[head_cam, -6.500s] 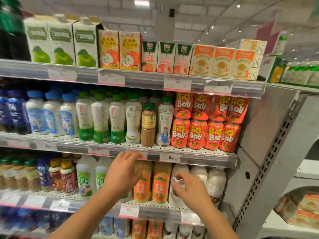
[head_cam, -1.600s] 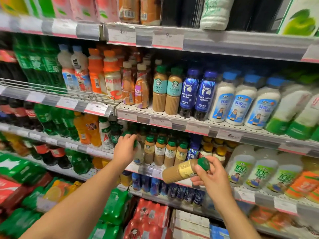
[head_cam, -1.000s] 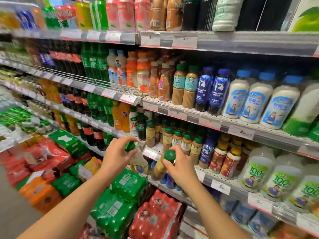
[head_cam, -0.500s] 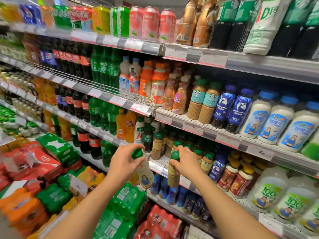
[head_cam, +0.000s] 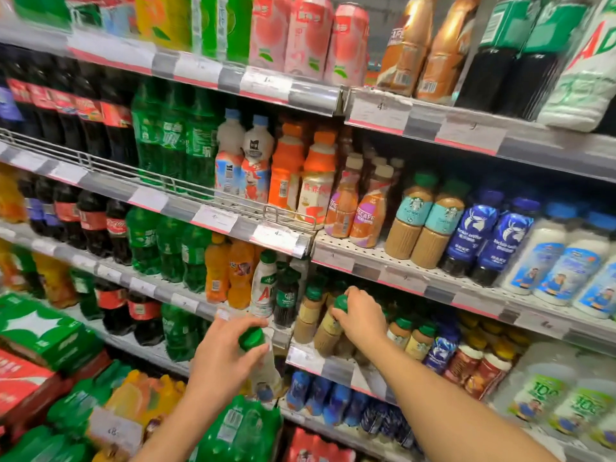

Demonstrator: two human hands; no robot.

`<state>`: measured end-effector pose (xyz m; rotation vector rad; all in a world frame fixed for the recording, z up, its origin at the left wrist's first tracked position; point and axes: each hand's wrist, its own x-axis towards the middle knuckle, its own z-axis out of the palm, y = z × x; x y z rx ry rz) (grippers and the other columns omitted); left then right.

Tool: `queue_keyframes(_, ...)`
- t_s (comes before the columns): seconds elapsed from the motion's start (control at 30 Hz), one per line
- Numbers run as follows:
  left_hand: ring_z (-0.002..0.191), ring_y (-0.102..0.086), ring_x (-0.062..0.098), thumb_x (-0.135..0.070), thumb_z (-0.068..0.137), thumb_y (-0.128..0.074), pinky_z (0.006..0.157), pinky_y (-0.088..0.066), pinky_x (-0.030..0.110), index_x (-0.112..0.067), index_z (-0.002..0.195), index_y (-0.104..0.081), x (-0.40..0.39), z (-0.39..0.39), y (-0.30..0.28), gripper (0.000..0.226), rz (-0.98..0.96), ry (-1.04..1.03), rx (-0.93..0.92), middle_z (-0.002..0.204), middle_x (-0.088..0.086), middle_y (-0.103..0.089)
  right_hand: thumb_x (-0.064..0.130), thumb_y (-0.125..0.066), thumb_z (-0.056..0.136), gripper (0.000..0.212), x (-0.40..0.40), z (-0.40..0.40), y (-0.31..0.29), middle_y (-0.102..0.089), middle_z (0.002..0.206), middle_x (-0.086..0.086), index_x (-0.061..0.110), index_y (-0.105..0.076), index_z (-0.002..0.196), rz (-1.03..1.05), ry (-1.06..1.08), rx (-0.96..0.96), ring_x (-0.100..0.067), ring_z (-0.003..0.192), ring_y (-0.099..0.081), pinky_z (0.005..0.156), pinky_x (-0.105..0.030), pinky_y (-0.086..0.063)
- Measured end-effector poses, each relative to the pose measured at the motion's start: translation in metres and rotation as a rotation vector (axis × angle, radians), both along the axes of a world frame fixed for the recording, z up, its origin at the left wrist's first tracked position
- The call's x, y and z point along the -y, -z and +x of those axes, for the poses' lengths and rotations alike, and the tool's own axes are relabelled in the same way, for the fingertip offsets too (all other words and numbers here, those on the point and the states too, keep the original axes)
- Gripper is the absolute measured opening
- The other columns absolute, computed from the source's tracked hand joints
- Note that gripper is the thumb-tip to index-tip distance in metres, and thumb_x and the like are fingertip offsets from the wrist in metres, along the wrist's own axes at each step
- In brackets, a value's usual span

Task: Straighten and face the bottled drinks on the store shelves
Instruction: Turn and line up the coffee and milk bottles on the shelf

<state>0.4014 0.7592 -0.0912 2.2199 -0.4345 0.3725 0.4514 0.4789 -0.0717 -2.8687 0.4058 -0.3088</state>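
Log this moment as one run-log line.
left hand: grips white bottle | right hand: setting coffee bottle on shelf

Metal store shelving (head_cam: pixel 366 253) fills the view in stacked tiers. Each tier edge carries a grey price rail (head_cam: pixel 213 218) with white tags and a pink lower strip. A wire guard rail (head_cam: pixel 186 186) runs just above that price rail.
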Motion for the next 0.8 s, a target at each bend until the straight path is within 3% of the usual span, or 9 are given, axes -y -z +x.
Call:
queue_keyframes(0.13,0.095,-0.048,-0.004,-0.03,0.081,-0.082,0.076,-0.039,0.017,-0.042,0.112,-0.066,-0.003,0.009,0.007,0.037,-0.028,0.051,-0.04,0.103,-0.039,-0.053,0.05,-0.066,0.093,0.041,-0.005,0.014,0.007,-0.067,0.113,-0.006,0.015,-0.058,0.113,-0.103,0.033,0.001,-0.03,0.108,-0.065,0.07,-0.037,-0.048)
queue_keyframes(0.33,0.103,-0.053,0.007,-0.033,0.082,-0.081,0.087,-0.049,0.034,-0.039,0.114,-0.068,-0.006,0.015,0.006,0.035,-0.015,0.086,-0.067,0.109,-0.028,-0.063,0.051,-0.068,0.091,0.039,-0.015,0.026,0.011,-0.072,0.107,-0.004,0.018,-0.065,0.112,-0.276,0.034,-0.024,-0.028,0.113,-0.061,0.07,-0.035,-0.05)
queue_keyframes(0.47,0.104,-0.051,0.007,-0.031,0.083,-0.08,0.089,-0.048,0.035,-0.038,0.114,-0.068,-0.009,0.02,0.005,0.035,-0.02,0.099,-0.069,0.11,-0.027,-0.063,0.05,-0.069,0.091,0.037,-0.014,0.032,0.014,-0.074,0.105,-0.006,0.019,-0.067,0.11,-0.285,0.047,-0.046,-0.028,0.111,-0.063,0.07,-0.035,-0.05)
queue_keyframes(0.63,0.103,-0.05,0.006,-0.03,0.082,-0.081,0.089,-0.049,0.035,-0.04,0.114,-0.067,-0.011,0.021,0.006,0.036,-0.003,0.099,-0.062,0.104,-0.041,-0.051,0.051,-0.068,0.092,0.037,-0.008,0.037,0.012,-0.073,0.104,-0.007,0.018,-0.067,0.108,-0.291,0.047,-0.073,-0.03,0.106,-0.064,0.068,-0.034,-0.045)
queue_keyframes(0.8,0.103,-0.051,0.007,-0.029,0.081,-0.082,0.089,-0.05,0.036,-0.04,0.113,-0.068,-0.009,0.02,0.008,0.036,-0.012,0.094,-0.067,0.104,-0.04,-0.054,0.052,-0.067,0.093,0.036,-0.004,0.039,0.01,-0.073,0.099,-0.007,0.018,-0.066,0.105,-0.287,0.041,-0.085,-0.03,0.1,-0.067,0.066,-0.034,-0.046)
